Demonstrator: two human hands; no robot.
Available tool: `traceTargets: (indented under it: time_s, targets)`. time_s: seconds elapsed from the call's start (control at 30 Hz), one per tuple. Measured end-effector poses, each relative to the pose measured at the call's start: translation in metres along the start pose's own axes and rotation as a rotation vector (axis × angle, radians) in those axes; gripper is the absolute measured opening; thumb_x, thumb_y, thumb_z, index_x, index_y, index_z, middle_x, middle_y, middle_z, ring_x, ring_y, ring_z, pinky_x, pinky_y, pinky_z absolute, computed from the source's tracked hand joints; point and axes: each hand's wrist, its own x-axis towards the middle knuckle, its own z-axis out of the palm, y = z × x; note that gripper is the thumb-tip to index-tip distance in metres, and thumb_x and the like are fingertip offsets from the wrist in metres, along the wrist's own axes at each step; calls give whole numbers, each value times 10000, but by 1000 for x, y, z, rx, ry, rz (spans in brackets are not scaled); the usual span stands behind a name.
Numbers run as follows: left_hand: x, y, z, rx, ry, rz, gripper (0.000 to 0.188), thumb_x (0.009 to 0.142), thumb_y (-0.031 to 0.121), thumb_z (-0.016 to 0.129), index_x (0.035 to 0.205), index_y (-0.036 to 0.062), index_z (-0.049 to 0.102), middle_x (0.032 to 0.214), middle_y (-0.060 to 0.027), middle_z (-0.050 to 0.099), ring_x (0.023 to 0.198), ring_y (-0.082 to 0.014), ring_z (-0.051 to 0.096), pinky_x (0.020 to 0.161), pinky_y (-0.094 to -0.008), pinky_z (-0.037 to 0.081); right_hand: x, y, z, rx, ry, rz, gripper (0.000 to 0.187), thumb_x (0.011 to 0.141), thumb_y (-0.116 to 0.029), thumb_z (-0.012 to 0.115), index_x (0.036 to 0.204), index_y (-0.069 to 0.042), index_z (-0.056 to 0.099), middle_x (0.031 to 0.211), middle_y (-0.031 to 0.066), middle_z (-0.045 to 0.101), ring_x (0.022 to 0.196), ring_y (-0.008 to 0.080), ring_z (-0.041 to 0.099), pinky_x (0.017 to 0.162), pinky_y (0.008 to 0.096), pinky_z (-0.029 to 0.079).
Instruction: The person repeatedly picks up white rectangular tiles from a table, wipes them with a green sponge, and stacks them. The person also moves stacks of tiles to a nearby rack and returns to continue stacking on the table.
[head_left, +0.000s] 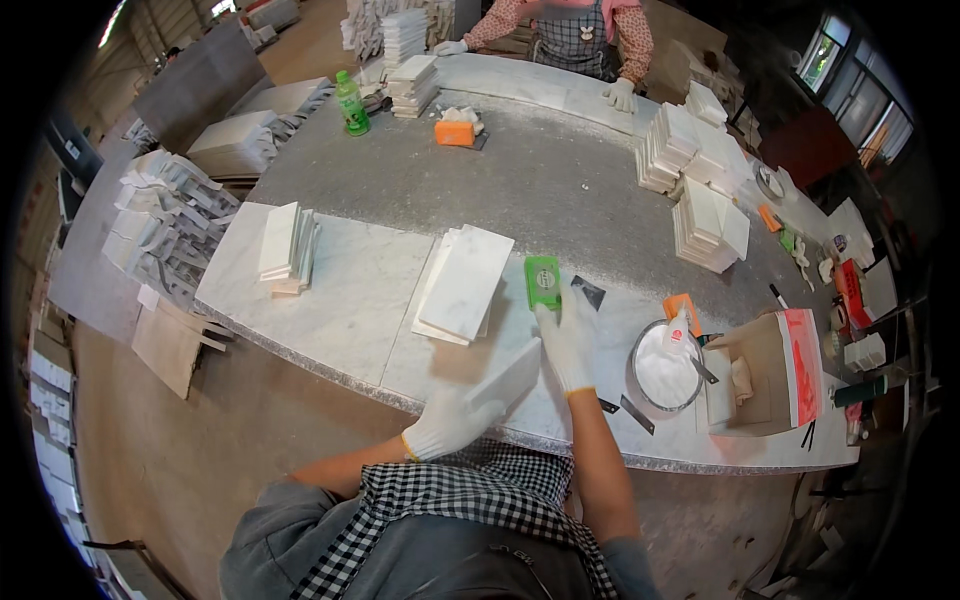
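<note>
My left hand (447, 418), in a white knit glove, grips a thin white marble tile (507, 378) tilted up at the table's front edge. Ahead of it, my right hand (568, 340), gloved alike, has thumb and fingers at the near right corner of a green rectangular block (542, 280). Whether the block rests on the table or is slightly lifted I cannot tell. A dark flat sheet (588, 292) lies right beside those fingers. Left of the block sits a stack of white tiles (470, 280), its top pieces fanned askew.
Rightward stand a round bowl of white material (667, 368) with a bottle in it, an orange block (683, 312) and an open cardboard box (765, 375). Another tile stack (287, 248) is at left. Across the table (540, 180), a co-worker (575, 40) in gloves touches a long slab (530, 82).
</note>
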Motion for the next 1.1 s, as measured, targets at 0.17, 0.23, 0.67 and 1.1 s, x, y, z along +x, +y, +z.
traceTargets:
  time_s: [0.17, 0.23, 0.67, 1.1]
  targets:
    - [10, 3, 5, 257, 250, 279, 374, 859, 290, 718, 1050, -31, 704, 902, -218, 711, 843, -338, 701, 754, -399, 544, 30, -17, 20, -494, -15, -42, 788, 782, -492, 717, 1427, -104, 484, 1404, 194, 503, 1194, 362, 542, 976, 430, 459]
    - [8, -5, 5, 268, 224, 274, 343, 843, 296, 720, 1016, -1, 717, 866, -231, 696, 837, -392, 693, 743, -439, 543, 42, -12, 26, -485, -9, -109, 785, 758, -497, 720, 1407, -111, 506, 1371, 192, 530, 1169, 371, 556, 956, 435, 469]
    - [58, -19, 33, 426, 189, 272, 358, 891, 453, 629, 897, 112, 736, 652, -157, 655, 580, -356, 649, 541, -460, 509, 14, -16, -58, 333, -94, 63, 576, 859, -276, 675, 1373, -46, 551, 1357, 210, 581, 1240, 334, 573, 1051, 394, 440]
    - [69, 8, 29, 443, 70, 148, 413, 904, 427, 600, 1050, 53, 699, 800, -184, 703, 734, -354, 702, 658, -459, 570, -43, -26, -71, 124, -241, -283, 503, 843, -261, 677, 1317, -99, 621, 1339, 204, 562, 1159, 396, 568, 1002, 455, 456]
